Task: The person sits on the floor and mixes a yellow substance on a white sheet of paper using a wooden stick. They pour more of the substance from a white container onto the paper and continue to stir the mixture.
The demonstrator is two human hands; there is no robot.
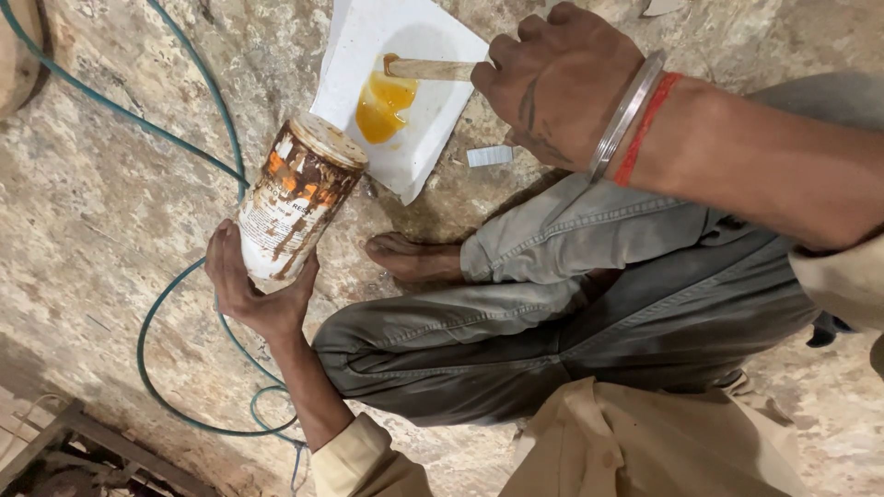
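My left hand (247, 293) grips the bottom of a stained white can (295, 198) with brown drips, held tilted over the stone floor with its lid on. My right hand (552, 78), with a metal bangle and red thread at the wrist, is closed on a flat wooden stick (428, 69). The stick's tip rests in a puddle of amber glue (382, 106) on a white sheet of paper (419, 147) lying on the floor. I sit cross-legged in grey trousers, a bare foot (410, 258) just below the paper.
A green hose (175, 285) loops across the rough stone floor (101, 202) on the left and passes behind the can. A small white scrap (489, 156) lies beside the paper. A metal frame (83, 442) sits at the bottom left corner.
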